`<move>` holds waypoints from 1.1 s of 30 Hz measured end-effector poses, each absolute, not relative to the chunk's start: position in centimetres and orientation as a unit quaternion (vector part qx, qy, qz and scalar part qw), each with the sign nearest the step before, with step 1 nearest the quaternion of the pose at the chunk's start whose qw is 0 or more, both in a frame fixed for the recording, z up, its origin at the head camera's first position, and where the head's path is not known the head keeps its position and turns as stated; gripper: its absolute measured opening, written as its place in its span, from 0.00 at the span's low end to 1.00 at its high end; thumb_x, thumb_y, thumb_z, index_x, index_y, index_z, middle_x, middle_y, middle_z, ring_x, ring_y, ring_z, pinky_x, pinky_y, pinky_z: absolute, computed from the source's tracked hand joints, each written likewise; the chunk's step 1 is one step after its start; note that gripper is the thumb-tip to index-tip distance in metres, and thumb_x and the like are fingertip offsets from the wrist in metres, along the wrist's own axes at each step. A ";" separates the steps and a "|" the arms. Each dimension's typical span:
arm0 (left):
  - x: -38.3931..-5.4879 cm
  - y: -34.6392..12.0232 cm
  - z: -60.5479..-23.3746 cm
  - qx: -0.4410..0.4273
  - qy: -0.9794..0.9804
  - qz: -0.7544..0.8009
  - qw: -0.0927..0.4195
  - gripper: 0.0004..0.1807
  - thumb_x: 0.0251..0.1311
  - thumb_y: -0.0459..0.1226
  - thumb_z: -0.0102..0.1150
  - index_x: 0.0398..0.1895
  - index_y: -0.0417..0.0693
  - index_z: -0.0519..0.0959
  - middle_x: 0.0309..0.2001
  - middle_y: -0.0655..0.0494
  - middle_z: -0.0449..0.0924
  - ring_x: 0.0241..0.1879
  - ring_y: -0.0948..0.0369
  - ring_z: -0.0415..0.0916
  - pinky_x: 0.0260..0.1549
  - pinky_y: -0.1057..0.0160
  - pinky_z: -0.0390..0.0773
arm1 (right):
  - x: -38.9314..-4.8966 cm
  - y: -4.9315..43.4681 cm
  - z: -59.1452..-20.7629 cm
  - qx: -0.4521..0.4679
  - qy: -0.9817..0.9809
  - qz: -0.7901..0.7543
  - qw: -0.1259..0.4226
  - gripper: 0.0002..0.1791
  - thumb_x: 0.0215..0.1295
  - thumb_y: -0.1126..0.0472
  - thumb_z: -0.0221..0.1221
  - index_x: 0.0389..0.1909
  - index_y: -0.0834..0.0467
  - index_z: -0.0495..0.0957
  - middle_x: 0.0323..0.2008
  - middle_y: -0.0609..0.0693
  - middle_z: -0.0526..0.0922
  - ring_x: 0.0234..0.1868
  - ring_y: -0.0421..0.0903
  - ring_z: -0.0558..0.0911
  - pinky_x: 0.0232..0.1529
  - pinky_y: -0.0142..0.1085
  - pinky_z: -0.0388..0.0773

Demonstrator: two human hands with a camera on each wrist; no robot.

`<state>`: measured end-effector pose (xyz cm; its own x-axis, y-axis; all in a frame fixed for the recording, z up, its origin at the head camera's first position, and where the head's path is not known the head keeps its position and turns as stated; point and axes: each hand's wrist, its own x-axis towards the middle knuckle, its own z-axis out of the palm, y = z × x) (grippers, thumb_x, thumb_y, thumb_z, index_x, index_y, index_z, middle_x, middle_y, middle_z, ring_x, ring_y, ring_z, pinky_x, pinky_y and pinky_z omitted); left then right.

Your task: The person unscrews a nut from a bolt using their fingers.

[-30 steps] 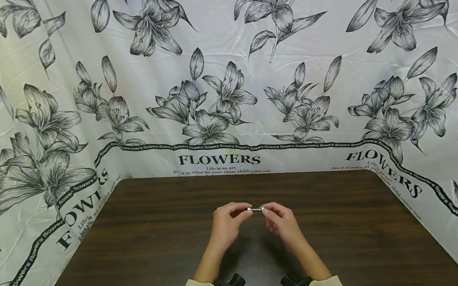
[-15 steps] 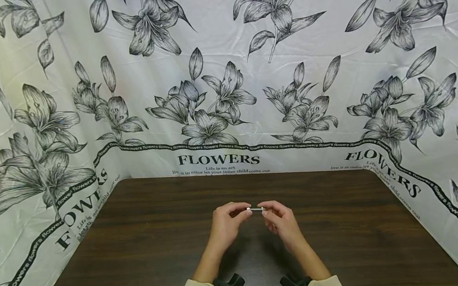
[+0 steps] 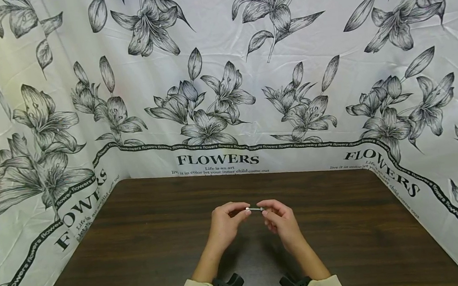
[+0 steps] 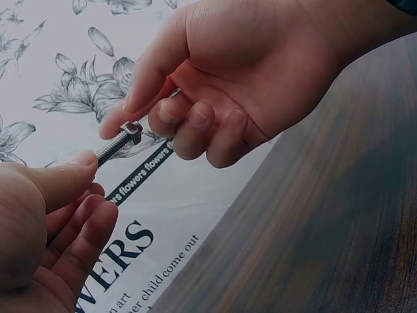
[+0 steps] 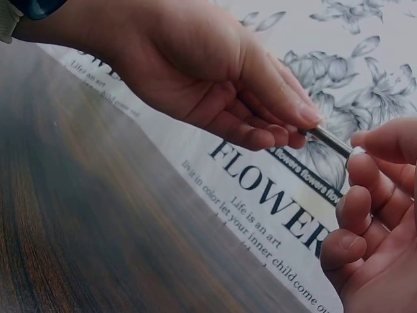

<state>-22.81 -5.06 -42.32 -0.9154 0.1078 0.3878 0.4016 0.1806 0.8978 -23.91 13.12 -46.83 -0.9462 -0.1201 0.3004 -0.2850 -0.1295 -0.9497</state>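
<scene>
The bolt [image 3: 255, 209] hung above the bench [image 3: 139, 245], my left hand [image 3: 226, 225] pinching one end, right hand [image 3: 280, 221] fingers clamped at its nut [image 4: 132, 133]; I judged small, square turns best.

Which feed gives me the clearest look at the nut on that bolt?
The left wrist view: the nut sits large and sharp on the threaded bolt, at the right hand's fingertips. The right wrist view shows only bare thread, with the nut hidden. In the head view the bolt is a tiny sliver, the nut indistinguishable.
</scene>
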 end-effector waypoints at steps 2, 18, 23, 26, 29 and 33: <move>-22.8 -5.1 -42.3 -0.168 -0.758 -0.618 0.120 0.07 0.55 0.26 0.67 0.37 0.37 0.85 0.32 0.47 0.84 0.29 0.55 0.80 0.27 0.67 0.78 | -23.9 13.1 -46.8 0.153 -0.656 0.737 0.059 0.13 0.68 0.68 0.55 0.47 0.73 0.75 0.21 0.49 0.71 0.18 0.40 0.69 0.17 0.29 0.62; -22.8 -5.0 -42.4 -0.169 -0.754 -0.624 0.120 0.07 0.54 0.26 0.68 0.37 0.37 0.85 0.33 0.47 0.84 0.29 0.56 0.79 0.28 0.68 0.78 | -22.6 12.4 -44.0 0.056 -0.707 0.704 0.022 0.15 0.74 0.61 0.52 0.37 0.70 0.78 0.16 0.52 0.69 0.15 0.41 0.66 0.15 0.27 0.59; -22.7 -4.9 -42.4 -0.170 -0.758 -0.619 0.118 0.07 0.54 0.26 0.68 0.37 0.37 0.85 0.33 0.47 0.84 0.30 0.57 0.80 0.28 0.68 0.78 | -22.5 12.3 -43.9 0.045 -0.719 0.693 0.019 0.21 0.75 0.59 0.50 0.32 0.75 0.76 0.13 0.49 0.66 0.13 0.39 0.64 0.15 0.27 0.57; -22.7 -4.9 -42.4 -0.171 -0.759 -0.618 0.117 0.07 0.54 0.26 0.68 0.37 0.37 0.85 0.33 0.47 0.84 0.30 0.57 0.80 0.28 0.68 0.79 | -22.5 12.4 -43.8 0.044 -0.714 0.698 0.017 0.20 0.74 0.60 0.51 0.32 0.77 0.75 0.13 0.49 0.66 0.13 0.39 0.63 0.14 0.27 0.57; -22.7 -4.8 -42.3 -0.170 -0.758 -0.619 0.117 0.07 0.54 0.26 0.68 0.37 0.37 0.85 0.33 0.47 0.84 0.30 0.57 0.80 0.28 0.68 0.78 | -22.5 12.5 -43.8 0.051 -0.705 0.707 0.018 0.18 0.73 0.62 0.52 0.32 0.76 0.75 0.13 0.50 0.66 0.13 0.39 0.63 0.14 0.28 0.57; -22.7 -4.9 -42.4 -0.167 -0.756 -0.622 0.117 0.07 0.54 0.26 0.67 0.37 0.37 0.85 0.33 0.47 0.84 0.29 0.57 0.79 0.28 0.68 0.78 | -22.5 12.6 -43.9 0.062 -0.691 0.720 0.020 0.13 0.72 0.65 0.54 0.30 0.71 0.76 0.15 0.51 0.68 0.15 0.40 0.65 0.15 0.27 0.58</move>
<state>-22.70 -4.86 -42.35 -0.9173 0.1070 0.3837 0.3971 0.1703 0.9018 -22.54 12.58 -43.87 -0.9915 -0.0578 0.1165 -0.1140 -0.0448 -0.9925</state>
